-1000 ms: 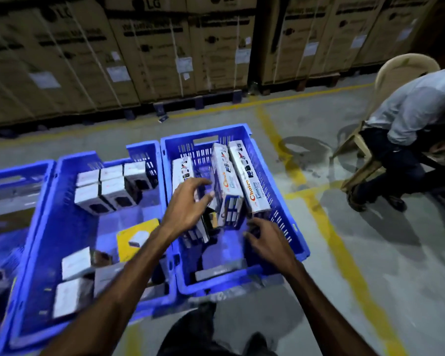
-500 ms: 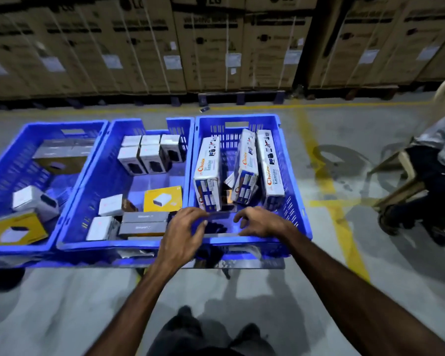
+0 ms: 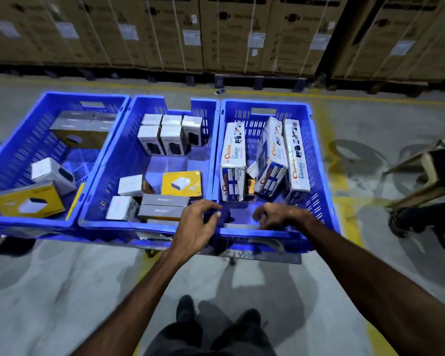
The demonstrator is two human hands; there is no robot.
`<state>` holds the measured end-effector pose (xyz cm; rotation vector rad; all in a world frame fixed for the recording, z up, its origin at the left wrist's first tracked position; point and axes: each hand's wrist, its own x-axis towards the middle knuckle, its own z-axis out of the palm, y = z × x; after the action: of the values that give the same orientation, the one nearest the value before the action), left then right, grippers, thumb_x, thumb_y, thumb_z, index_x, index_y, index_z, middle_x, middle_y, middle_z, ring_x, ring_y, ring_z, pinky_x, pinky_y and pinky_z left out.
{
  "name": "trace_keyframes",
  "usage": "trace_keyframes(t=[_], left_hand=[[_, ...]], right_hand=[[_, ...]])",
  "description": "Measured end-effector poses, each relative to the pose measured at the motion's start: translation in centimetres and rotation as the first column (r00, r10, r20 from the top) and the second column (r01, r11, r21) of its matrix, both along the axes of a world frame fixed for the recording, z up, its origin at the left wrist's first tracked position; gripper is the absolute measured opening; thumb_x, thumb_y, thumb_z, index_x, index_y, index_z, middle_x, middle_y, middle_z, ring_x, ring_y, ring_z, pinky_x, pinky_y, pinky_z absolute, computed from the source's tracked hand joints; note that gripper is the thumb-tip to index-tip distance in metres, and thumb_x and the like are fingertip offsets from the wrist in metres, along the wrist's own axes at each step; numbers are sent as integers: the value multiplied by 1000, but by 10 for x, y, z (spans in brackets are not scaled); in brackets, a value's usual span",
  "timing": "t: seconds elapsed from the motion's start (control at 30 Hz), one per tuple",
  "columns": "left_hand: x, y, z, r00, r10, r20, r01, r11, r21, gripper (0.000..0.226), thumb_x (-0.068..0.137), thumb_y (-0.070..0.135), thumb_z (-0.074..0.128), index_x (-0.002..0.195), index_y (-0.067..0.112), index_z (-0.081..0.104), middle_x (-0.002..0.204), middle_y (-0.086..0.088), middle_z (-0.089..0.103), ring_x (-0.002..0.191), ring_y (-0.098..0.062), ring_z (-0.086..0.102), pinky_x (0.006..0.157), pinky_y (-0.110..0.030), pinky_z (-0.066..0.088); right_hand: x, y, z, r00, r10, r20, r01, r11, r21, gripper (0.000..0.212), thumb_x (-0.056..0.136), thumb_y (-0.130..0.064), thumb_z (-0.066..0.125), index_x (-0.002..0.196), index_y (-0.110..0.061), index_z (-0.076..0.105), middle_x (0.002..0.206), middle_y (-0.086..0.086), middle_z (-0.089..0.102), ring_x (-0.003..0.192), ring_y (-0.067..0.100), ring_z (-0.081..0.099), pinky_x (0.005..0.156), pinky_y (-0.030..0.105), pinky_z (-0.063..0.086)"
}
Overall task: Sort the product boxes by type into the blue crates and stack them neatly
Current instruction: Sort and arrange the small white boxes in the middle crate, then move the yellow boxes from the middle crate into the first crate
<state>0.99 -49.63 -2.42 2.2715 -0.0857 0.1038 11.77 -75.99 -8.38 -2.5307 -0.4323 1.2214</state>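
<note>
Three crates: blue plastic, side by side on the floor, seen from above by a standing person.
Left hand (image 3: pixel 199 222): fingers curled loosely over the near rim where the middle crate (image 3: pixel 149 227) and right crate (image 3: pixel 321 176) meet; whether it grips anything, I cannot tell.
Right hand (image 3: pixel 275 217): fingers bent down just inside the right crate's near wall, touching a flat grey box (image 3: pixel 239 226); a firm grip is not clear.
Beyond the right hand: three long white boxes (image 3: pixel 233 160) marked "Choice", standing on end, the middle one tilted.
Beyond the left hand: small white boxes (image 3: pixel 162 134) grouped at the far end; nearer, a yellow box (image 3: pixel 181 183), two grey boxes (image 3: pixel 165 205) and more white ones.
Far left of the left hand: left crate (image 3: pixel 16 155) with a yellow box, a white box and larger brown ones.
Background: stacked cardboard cartons (image 3: pixel 229 32); a seated person (image 3: pixel 442 176) to the right of the right hand.
</note>
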Motion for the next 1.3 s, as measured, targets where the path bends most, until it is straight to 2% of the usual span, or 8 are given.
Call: trace_keyframes(t=[0.27,0.37,0.5,0.73,0.83,0.97,1.17,1.3], left_hand=[[0,0,-7,999,39,18,-38,998,-53,16,89,3,75,97,16,81,92,17,69,93,0,64,84,-2,42],[0,1,-8,999,31,26,-29,998,-49,16,90,3,76,97,16,80,93,17,69,93,1,64,83,-2,42],[-1,2,-6,999,34,-9,-35,993,-113,14,91,6,76,95,18,81,90,21,71,95,5,66,84,-10,48],[-11,32,-6,973,231,-7,-220,915,-339,17,94,1,72,94,16,80,90,12,78,87,-8,75,79,-32,61],[-19,60,-9,948,313,57,-280,905,-319,20,94,-1,71,92,17,77,88,9,77,85,-12,74,74,-32,60],[-25,102,-8,912,406,51,-371,873,-317,19,93,0,73,92,19,78,85,12,77,82,-9,74,69,-30,60],[-27,178,-6,821,566,77,-521,798,-302,8,90,13,70,87,16,76,78,6,75,74,-11,72,69,-34,59],[-29,216,-8,785,613,89,-576,775,-262,21,89,7,71,82,27,71,76,11,72,72,-1,67,70,-29,55]], right_hand=[[-12,9,11,944,81,320,-75,997,-31,56,89,-44,66,142,-27,56,141,8,62,125,29,60,95,37,48],[-16,9,12,970,58,238,-49,998,-42,70,89,-55,71,150,-28,48,150,9,56,133,31,56,106,41,48],[-23,10,29,947,57,316,-41,998,-57,69,87,-63,68,145,-28,53,146,10,59,130,32,58,103,42,49],[-28,4,149,889,-195,415,52,943,330,47,81,-60,73,118,-32,71,108,-15,73,95,6,69,85,35,56],[-27,16,186,865,-404,297,172,795,581,32,88,-45,81,111,-24,73,102,-8,77,87,5,72,73,24,56],[-17,74,189,798,-602,0,375,498,782,24,92,-27,78,110,-12,72,97,13,74,72,16,70,56,36,59],[2,215,148,704,-561,-437,673,328,663,25,94,-18,76,116,-12,67,90,8,72,72,19,72,63,38,64],[12,315,129,575,-537,-617,809,261,527,9,95,-16,74,91,-14,66,79,7,63,76,21,65,75,39,66]])
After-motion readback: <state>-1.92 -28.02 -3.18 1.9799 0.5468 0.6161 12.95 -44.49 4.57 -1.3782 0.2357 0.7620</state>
